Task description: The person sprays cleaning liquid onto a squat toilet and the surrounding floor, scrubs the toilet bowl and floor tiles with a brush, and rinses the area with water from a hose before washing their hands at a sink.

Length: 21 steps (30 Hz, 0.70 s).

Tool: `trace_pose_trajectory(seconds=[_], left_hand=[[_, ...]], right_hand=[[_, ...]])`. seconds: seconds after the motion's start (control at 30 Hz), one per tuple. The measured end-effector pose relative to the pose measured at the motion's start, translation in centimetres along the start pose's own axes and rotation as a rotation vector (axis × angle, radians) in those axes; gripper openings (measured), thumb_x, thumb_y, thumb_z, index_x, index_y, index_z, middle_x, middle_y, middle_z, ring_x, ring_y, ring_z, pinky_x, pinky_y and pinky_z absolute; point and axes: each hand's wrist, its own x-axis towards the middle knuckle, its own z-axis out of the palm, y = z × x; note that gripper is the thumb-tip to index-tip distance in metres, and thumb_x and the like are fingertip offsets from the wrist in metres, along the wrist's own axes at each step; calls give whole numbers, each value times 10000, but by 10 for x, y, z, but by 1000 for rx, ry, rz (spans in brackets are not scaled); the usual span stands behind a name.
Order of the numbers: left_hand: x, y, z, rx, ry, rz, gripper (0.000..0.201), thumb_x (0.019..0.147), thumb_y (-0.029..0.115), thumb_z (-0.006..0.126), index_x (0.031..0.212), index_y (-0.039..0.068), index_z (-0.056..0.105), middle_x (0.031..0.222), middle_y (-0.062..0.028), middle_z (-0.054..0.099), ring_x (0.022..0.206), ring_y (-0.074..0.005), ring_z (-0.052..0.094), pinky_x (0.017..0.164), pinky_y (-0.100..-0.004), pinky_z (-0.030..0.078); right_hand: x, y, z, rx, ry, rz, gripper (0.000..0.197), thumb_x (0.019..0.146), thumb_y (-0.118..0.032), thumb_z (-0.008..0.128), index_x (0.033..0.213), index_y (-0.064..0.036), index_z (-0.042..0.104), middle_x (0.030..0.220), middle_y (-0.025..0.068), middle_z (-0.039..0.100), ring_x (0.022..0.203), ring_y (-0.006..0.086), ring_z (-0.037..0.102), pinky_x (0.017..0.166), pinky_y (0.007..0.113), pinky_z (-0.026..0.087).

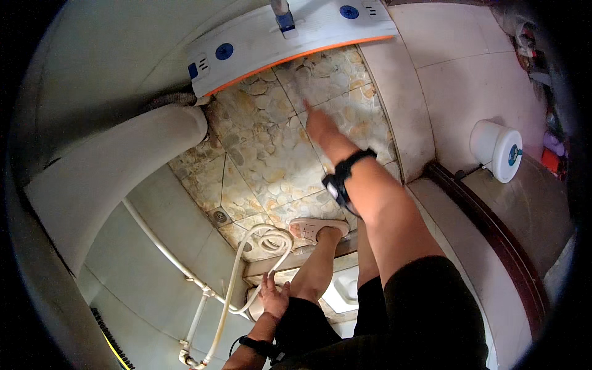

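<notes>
My right arm [382, 191] reaches forward over the tiled floor [259, 135]. At its end my right hand [322, 128] is smeared by motion; one finger seems stretched out, but the rest cannot be made out. Beyond it is a wide white tool head [259, 52] with an orange lower edge, blue round marks and a pole fixed at its middle, like a floor squeegee. The right hand looks apart from it. My left hand [274, 297] is beside my knee, open with fingers apart, close to a coiled cream hose [232, 274]. It holds nothing visible.
A curved white fixture [123, 163] stands at left, above white pipes [161, 246]. A floor drain [220, 216] is near the left wall. A squat toilet [342, 290] lies behind my slippered foot [319, 229]. A white lidded bucket [496, 151] stands beyond the raised edge at right.
</notes>
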Motion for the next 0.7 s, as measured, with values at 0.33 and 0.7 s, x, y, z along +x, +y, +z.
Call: trace_pose_trajectory(seconds=[0.33,0.7], left_hand=[[-8,14,6,11,168,100,497,661,241,511,1090,56,340,1173,-147,279,1069,-292,288,864,-490,181],[-17,-2,16,-74,173,60,488,653,216,514,1086,70,341,1172,-128,294,1076,-281,287,865,-491,174]], right_hand=[[-13,78,-37,157,190,198,491,741,-38,309,1195,-201,218,808,202,529,700,294,535,625,359,427],[-134,148,-54,-298,189,101,466,687,-23,396,1139,-104,313,660,187,519,616,333,516,559,408,411]])
